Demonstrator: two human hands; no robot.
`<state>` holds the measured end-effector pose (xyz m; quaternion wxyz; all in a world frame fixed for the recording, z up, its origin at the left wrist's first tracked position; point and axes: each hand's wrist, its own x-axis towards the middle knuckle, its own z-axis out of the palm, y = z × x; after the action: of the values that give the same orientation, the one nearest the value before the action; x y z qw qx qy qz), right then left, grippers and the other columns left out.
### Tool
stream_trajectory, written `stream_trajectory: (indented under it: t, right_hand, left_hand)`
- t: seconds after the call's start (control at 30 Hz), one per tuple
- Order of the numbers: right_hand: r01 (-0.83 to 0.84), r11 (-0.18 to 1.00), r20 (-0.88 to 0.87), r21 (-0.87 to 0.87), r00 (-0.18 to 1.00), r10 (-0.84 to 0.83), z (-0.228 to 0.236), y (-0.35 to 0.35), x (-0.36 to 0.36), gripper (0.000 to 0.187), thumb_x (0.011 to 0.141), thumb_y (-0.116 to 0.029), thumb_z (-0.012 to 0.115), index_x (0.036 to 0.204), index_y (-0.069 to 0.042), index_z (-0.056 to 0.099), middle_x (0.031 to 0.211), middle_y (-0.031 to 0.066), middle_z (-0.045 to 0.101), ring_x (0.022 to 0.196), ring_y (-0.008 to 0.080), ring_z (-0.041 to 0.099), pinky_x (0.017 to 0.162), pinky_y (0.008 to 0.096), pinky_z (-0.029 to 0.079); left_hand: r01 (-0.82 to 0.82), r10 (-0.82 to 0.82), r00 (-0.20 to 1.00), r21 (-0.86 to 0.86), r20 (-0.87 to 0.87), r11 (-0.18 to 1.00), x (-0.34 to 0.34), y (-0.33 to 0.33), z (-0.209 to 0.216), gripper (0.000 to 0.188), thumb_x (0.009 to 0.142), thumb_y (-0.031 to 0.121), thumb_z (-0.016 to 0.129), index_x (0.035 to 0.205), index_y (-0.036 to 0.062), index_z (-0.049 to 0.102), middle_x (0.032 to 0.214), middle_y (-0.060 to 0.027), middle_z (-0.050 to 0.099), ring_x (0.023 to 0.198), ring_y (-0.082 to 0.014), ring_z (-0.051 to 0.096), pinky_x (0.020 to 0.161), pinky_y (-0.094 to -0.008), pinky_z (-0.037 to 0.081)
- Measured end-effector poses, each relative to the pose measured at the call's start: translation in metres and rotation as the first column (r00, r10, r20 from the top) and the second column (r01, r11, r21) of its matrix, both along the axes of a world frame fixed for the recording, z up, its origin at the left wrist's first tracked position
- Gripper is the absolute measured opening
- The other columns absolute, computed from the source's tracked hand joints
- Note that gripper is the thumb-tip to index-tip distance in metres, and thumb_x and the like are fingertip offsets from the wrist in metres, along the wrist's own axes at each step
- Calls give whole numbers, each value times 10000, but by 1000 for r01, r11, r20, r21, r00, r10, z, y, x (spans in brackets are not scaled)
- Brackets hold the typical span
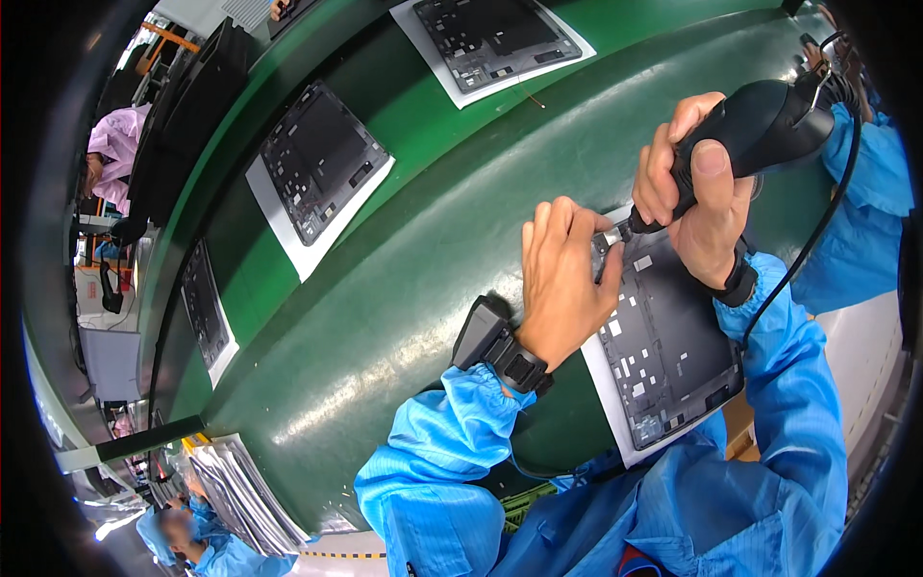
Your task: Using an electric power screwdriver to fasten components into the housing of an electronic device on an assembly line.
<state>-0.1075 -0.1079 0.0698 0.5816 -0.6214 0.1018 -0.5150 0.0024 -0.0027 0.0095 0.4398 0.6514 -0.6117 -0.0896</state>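
My right hand [707, 197] is wrapped around a black electric screwdriver [769, 130], its thumb on the body. The tool tilts so that its tip points down and left at the far end of a thin black device panel [663, 337]. At that tip, the fingers and thumb of my left hand [567, 279] close around a small silvery piece [608, 238], too hidden to name. The panel carries several small white patches and lies on a white sheet [606, 385] in front of me. Both wrists wear black bands.
Across the green bench [385, 317], similar black panels [322, 159] on white sheets lie along a green strip. A black cable [836, 202] hangs from the screwdriver past my right arm. A stack of sheets [245, 490] stands at lower left. Other people in blue [216, 548] and pink are nearby.
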Motion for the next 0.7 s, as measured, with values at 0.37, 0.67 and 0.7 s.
stream_trajectory:
  t: [0.37,0.67,0.7]
  right_hand:
    - [5,1000,-5,0,1000,-5,-3,-3,-2,382,1029,-421,583,1105,-67,462,612,38,449,452,99,395,426,268,361]
    - [-7,1000,-18,-30,1000,6,-1,0,-2,402,1027,-429,589,1109,-60,451,622,46,452,460,102,401,431,263,370]
    - [-7,999,-18,-32,1000,7,-1,1,-2,402,1027,-429,589,1109,-60,451,622,46,452,460,102,401,431,263,370]
  left_hand:
    - [-2,2,1000,2,-8,1000,-2,-1,-1,235,762,34,773,953,36,637,923,-94,567,908,-293,529,780,-401,366]
    - [6,-6,1000,-22,-16,1000,-3,-1,0,234,761,32,770,950,33,632,928,-93,571,912,-293,532,783,-403,371]
    - [8,-8,1000,-23,-19,1000,-3,-1,0,234,761,32,769,950,33,630,929,-93,571,912,-294,532,784,-403,372]
